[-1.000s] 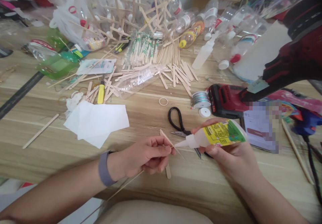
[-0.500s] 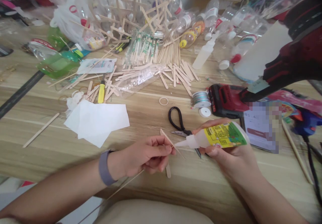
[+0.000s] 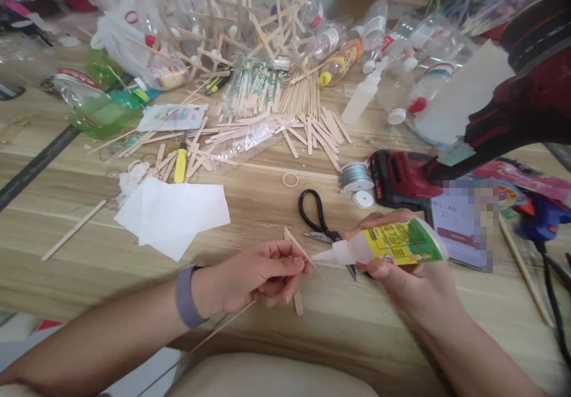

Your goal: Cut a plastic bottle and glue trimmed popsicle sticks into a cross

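My left hand (image 3: pixel 279 272) is closed, pinching a thin wooden stick (image 3: pixel 300 244) between thumb and fingers. A flat craft stick (image 3: pixel 298 303) shows below those fingers; whether it is held or lies on the table I cannot tell. From under the same hand a long skewer (image 3: pixel 223 326) runs toward my lap. My right hand (image 3: pixel 397 275) grips a glue bottle (image 3: pixel 392 243) with a yellow and green label, lying nearly level. Its white nozzle points left, its tip at or very near the pinched stick. Black-handled scissors (image 3: pixel 316 215) lie behind, partly hidden by the bottle.
White paper sheets (image 3: pixel 178 212) lie left of centre, near a yellow-handled tool (image 3: pixel 180 166). Loose craft sticks (image 3: pixel 312 132) and plastic bottles (image 3: pixel 375 25) crowd the back. A red and black power drill (image 3: pixel 401 177), a thread spool (image 3: pixel 357 176) and a phone (image 3: pixel 459 221) are at right.
The glue bottle and my right hand have shifted very slightly to the right. My left hand keeps its pinch on the stick in the same place.
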Tool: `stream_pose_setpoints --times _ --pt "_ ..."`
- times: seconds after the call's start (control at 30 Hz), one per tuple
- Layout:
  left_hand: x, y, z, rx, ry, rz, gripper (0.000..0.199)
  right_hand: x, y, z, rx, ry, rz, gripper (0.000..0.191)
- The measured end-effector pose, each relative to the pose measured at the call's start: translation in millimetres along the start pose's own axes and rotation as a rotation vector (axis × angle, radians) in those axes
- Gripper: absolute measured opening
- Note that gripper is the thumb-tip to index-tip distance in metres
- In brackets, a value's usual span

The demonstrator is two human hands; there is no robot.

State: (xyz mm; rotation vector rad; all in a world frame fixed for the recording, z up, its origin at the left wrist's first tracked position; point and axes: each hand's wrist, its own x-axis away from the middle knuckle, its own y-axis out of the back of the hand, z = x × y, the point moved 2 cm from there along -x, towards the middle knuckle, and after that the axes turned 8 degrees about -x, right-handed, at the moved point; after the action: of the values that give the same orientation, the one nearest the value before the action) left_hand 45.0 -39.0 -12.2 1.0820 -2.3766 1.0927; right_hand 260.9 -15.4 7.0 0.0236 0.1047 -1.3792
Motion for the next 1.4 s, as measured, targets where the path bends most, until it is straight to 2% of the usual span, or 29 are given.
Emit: stream_pose_setpoints --times 0.23,0.4,0.57,0.67,1.03,1.23,1.4 --pt "0.0 -1.0 -0.3 0.005 0.002 0.000 0.036 0.0 -0.9 1.0 -0.021 0.035 0.034 0.036" --pt "-1.2 -0.4 0.6 0.016 -0.004 0.011 0.034 3.0 -3.4 2.4 -0.072 -0.036 0.001 0.034" --pt "-0.6 -0.3 0.6 0.008 -0.002 0.015 0.033 1.6 -3.0 3.3 -0.054 0.039 0.055 0.036" --pt "-0.7 -0.6 0.6 0.006 -0.001 0.013 0.033 0.9 -1.7 2.9 -0.061 0.032 0.037 0.039" --pt "-0.3 -1.6 0.4 0.011 -0.002 0.007 0.034 0.8 -2.7 2.5 -0.136 0.021 0.106 0.037" --pt "-1.6 -0.4 1.4 0.011 -0.001 0.011 0.036 1.9 -3.7 2.8 -0.162 0.040 0.091 0.039" --pt "-1.6 0.0 1.2 0.009 0.001 0.007 0.038 2.3 -4.5 4.1 -0.119 0.052 0.106 0.040"
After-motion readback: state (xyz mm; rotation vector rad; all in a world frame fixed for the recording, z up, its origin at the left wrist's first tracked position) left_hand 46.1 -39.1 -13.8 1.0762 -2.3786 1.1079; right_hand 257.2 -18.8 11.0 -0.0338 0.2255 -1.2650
